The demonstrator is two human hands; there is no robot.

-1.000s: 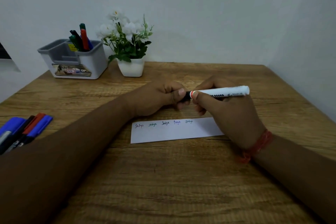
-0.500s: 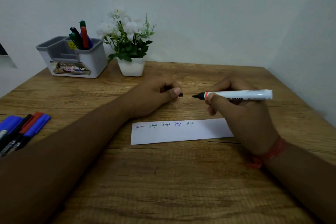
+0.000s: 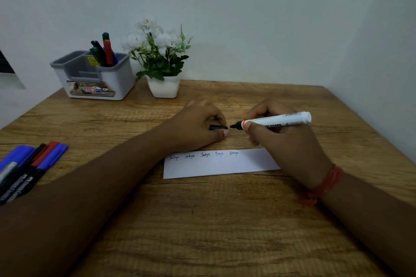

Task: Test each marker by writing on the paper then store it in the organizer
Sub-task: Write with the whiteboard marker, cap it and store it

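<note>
The white marker (image 3: 275, 119) is pinched in the right hand (image 3: 286, 141), lying level just behind the paper (image 3: 220, 165), tip leftwards. Its black cap (image 3: 218, 128) is pinched by the left hand (image 3: 195, 128).

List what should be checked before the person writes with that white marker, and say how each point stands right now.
1. Cap off: ok. The black cap is in the left hand, clear of the marker.
2. Tip bare: ok, the dark tip shows.
3. Grip: ok. The right hand holds the marker near its tip end.
4. Room on the paper: ok. Five words fill its left part; the space to their right is blank.
5. Tip on the paper: not ok, it is above the table, beyond the strip.
6. Ink works: cannot tell.
</note>
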